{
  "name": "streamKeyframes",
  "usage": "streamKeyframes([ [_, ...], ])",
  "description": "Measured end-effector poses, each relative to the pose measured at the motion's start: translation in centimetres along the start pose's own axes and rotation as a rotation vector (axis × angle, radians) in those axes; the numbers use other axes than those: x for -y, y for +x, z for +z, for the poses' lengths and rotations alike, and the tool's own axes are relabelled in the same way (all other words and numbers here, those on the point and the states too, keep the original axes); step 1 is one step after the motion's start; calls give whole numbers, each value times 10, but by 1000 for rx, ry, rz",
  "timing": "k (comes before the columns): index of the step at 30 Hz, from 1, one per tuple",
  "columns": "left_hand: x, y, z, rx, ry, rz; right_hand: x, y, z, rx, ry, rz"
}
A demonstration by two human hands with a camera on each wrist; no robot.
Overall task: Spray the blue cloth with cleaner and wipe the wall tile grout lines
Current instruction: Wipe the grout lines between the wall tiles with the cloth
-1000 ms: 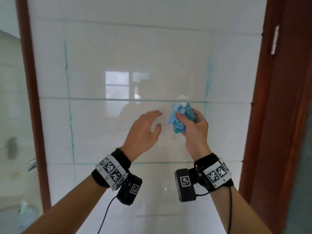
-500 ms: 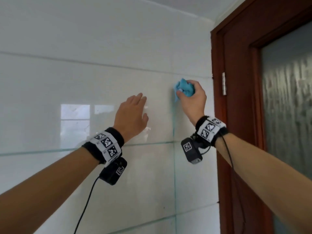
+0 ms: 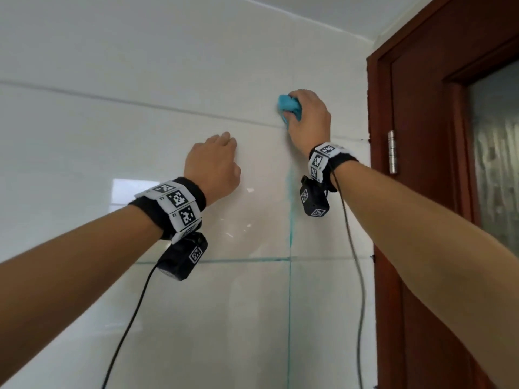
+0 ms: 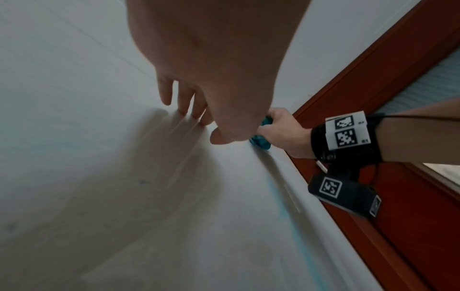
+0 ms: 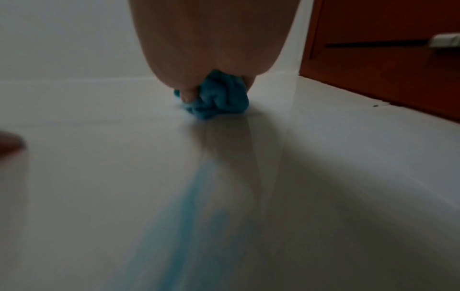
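Observation:
A bunched blue cloth [image 3: 289, 106] is gripped in my right hand [image 3: 307, 119] and pressed against the white tiled wall, where a vertical grout line [image 3: 289, 234] meets a horizontal one. Below the cloth that vertical line is stained blue-green. In the right wrist view the cloth [image 5: 216, 102] touches the tile, with a blue smear [image 5: 189, 216] trailing beneath it. My left hand [image 3: 216, 161] rests on the tile to the left of the cloth, fingers straight and fingertips [image 4: 189, 114] touching the wall. It holds nothing. No spray bottle is in view.
A dark red wooden door frame [image 3: 382, 192] with a metal hinge [image 3: 392, 153] stands right beside the tiles. A frosted glass door panel [image 3: 497, 164] lies further right. A lower horizontal grout line [image 3: 238, 261] is tinted green. Camera cables hang from both wrists.
My right hand has carried the cloth up the vertical grout line to the upper horizontal joint. My left hand moved from the air onto the wall. The head view has tilted upward.

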State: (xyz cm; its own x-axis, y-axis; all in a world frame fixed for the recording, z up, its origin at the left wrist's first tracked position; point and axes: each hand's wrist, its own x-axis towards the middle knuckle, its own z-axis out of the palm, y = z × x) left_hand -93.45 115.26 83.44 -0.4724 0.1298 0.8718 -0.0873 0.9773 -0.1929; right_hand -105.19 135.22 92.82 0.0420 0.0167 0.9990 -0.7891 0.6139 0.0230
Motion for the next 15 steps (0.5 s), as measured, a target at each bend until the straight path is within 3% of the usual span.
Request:
streamKeyframes([
  [5, -6, -4, 17, -12, 99, -3, -23, -22, 18, -89, 10, -114],
  [15, -20, -10, 30, -23, 135, -85, -25, -42, 3, 34, -3, -186],
])
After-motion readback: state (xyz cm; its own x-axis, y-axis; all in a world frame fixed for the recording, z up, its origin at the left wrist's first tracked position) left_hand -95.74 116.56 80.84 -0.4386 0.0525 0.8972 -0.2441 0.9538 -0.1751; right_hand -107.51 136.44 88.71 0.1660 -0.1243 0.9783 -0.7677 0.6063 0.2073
